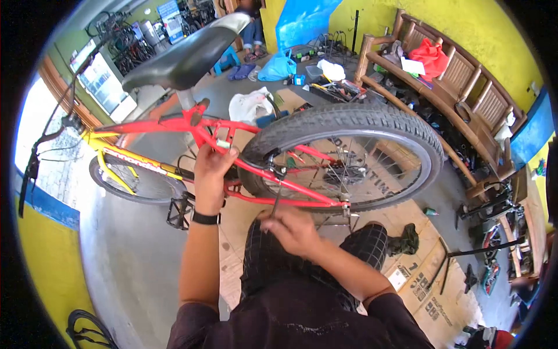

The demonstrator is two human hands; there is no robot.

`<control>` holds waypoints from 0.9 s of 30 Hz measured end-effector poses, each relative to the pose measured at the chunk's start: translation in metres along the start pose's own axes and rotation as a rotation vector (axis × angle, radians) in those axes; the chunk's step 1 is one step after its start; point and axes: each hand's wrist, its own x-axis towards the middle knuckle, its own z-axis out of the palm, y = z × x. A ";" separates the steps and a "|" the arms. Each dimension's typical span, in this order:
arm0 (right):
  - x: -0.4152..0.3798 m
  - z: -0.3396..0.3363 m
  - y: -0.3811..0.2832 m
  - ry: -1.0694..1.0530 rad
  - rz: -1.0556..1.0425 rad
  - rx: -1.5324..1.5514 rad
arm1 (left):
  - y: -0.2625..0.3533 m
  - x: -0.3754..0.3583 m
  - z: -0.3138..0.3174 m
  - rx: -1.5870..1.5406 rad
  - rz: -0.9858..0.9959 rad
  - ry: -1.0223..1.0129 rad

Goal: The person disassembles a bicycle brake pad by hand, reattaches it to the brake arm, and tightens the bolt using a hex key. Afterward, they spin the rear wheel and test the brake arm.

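Note:
A red and yellow bicycle (168, 123) stands in front of me, its black saddle (183, 55) at upper left. My left hand (212, 171) is closed around the red frame below the saddle, close to the rear tire. My right hand (293, 231) is closed on a thin, dark metal tool (277, 198), slightly blurred. The tool's upper end reaches the rear brake (277, 170) on the red stay, beside the wheel rim. The knobby rear wheel (349, 116) fills the middle of the view, with the sprockets (343, 173) seen through its spokes.
Flattened cardboard (427, 279) lies on the floor beneath me. A bamboo bench (442, 93) with a red cloth (429, 60) stands at upper right. Loose tools (343, 90) and a blue plastic bag (278, 66) lie beyond the wheel. Another person's legs (253, 38) show at the back.

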 end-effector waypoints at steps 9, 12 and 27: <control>-0.095 0.044 0.090 -0.197 0.092 0.252 | -0.009 -0.014 0.010 -0.187 0.140 0.013; -0.115 0.044 0.095 -0.303 0.257 0.087 | -0.015 -0.014 0.006 -0.151 0.131 0.036; -0.048 -0.055 -0.122 0.218 1.204 0.108 | 0.076 -0.005 -0.006 0.839 -0.348 -0.313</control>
